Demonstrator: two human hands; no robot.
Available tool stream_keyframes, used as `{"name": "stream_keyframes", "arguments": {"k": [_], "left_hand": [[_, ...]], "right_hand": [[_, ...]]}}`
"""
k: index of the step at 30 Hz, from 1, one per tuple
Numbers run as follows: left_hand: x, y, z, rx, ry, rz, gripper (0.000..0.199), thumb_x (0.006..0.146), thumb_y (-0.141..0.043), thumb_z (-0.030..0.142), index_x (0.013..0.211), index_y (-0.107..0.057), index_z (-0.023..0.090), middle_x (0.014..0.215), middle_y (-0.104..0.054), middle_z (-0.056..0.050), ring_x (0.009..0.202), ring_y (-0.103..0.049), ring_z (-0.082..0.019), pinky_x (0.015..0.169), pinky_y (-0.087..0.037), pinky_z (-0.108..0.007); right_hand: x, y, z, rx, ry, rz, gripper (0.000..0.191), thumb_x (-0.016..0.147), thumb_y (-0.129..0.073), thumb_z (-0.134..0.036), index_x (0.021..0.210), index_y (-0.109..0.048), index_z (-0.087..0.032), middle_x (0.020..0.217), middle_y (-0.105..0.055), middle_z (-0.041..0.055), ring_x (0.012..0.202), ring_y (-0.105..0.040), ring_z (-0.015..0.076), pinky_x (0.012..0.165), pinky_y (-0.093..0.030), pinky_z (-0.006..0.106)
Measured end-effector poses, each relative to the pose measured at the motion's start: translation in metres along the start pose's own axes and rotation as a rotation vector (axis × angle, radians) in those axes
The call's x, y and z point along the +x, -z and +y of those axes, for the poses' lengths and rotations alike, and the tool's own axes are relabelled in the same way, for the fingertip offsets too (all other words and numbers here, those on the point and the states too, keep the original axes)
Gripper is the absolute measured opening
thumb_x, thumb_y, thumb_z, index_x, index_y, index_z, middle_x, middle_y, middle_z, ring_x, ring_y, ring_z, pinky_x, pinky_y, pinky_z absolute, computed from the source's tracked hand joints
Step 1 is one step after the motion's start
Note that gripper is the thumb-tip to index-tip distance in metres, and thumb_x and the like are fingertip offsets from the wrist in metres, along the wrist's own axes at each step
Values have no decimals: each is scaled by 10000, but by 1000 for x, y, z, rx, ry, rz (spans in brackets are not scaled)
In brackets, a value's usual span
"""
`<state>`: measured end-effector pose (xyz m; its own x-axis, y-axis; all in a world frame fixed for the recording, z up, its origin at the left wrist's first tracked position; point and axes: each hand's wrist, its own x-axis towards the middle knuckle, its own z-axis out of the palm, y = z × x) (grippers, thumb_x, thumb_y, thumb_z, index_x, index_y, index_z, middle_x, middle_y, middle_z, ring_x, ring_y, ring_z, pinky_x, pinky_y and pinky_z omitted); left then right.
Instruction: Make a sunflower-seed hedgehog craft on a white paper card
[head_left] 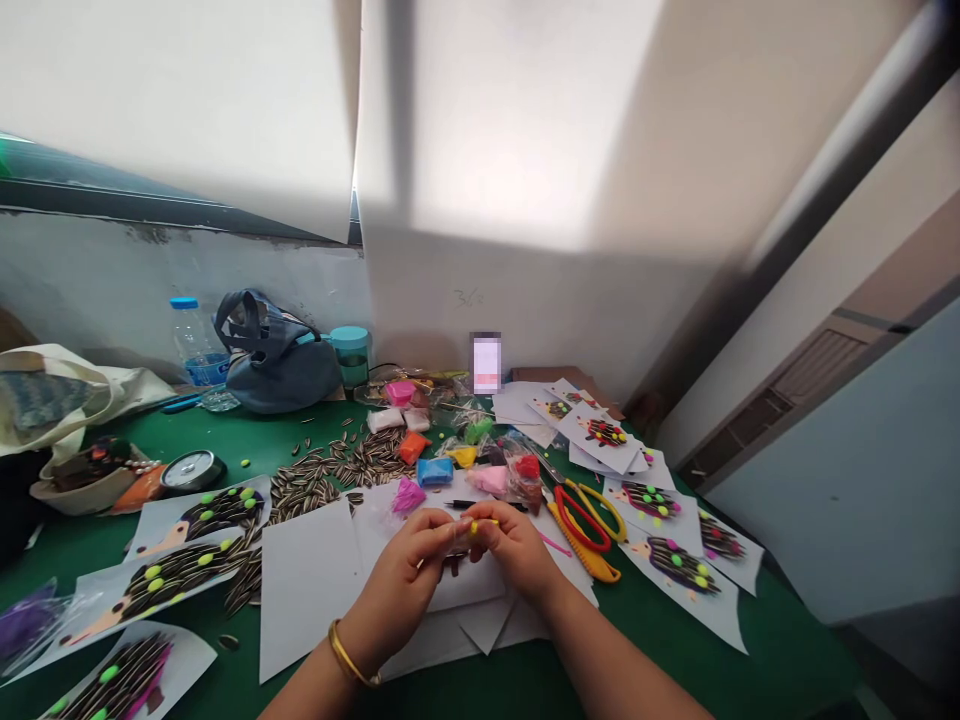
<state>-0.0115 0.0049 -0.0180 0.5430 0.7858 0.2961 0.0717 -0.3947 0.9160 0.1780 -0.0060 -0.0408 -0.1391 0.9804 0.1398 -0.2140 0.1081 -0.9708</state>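
Both hands meet above white paper [307, 585] at the table's front middle. My left hand [412, 565] has its fingers closed on a small yellow piece [474, 527], which looks like clay. My right hand [517, 555] pinches the same piece from the other side. Under the hands, a small brown shape [452, 566] shows on the paper, mostly covered. Just beyond them lie a black pen [480, 505] and bags of coloured clay, among them a blue one [435, 471] and a magenta one [409, 494].
Sunflower seeds [322, 475] are heaped left of centre. Hedgehog pictures with seeds lie left [180, 575] and right [679, 565]. Red-handled scissors [581, 520] and a yellow cutter [585, 545] lie right. A bottle [199, 345], a blue bag [277, 365] and a phone [487, 362] stand behind.
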Motion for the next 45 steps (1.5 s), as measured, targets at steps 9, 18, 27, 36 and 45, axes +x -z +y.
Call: {"name": "stream_keyframes", "arguments": {"k": [9,18,27,36,45], "left_hand": [[-1,-2,3,118,-10,-13,370,938,-415,134,1165,-676,266,976,-564,-66,872,-579,-166,786,-532,-302],[2,4,4,42,93,127,383,913,-453,207,1243,-644,240,986,-588,-64,812,-601,-169,712,-546,-301],[4,3,12,-76,148,55,324,924,-472,242,1165,-686,212,840,-585,-35,715,-576,-148,669,-518,-287],[4,5,9,-71,182,115,402,860,-486,225,1219,-667,215,892,-595,-45,712,-593,-149,653,-538,-291],[3,6,8,-28,169,97,449,816,-458,170,1198,-688,232,828,-578,-30,747,-593,-160,695,-545,-303]], "right_hand": [[0,-3,-4,-35,26,25,313,814,-708,-478,810,-635,-174,624,-602,-21,577,-588,127,559,-474,240],[-5,0,0,-329,198,42,522,758,-783,-403,1222,-599,-252,1154,-639,77,984,-637,229,863,-523,349],[-4,-1,-4,-545,354,84,259,859,-695,-327,1106,-698,-250,1032,-709,66,965,-642,223,877,-498,348],[-3,-3,1,-127,109,62,473,781,-753,-441,1182,-610,-235,977,-693,56,819,-678,208,728,-555,324],[-2,-4,-2,-170,129,88,273,815,-713,-433,942,-664,-197,814,-659,17,678,-634,153,648,-528,278]]}}
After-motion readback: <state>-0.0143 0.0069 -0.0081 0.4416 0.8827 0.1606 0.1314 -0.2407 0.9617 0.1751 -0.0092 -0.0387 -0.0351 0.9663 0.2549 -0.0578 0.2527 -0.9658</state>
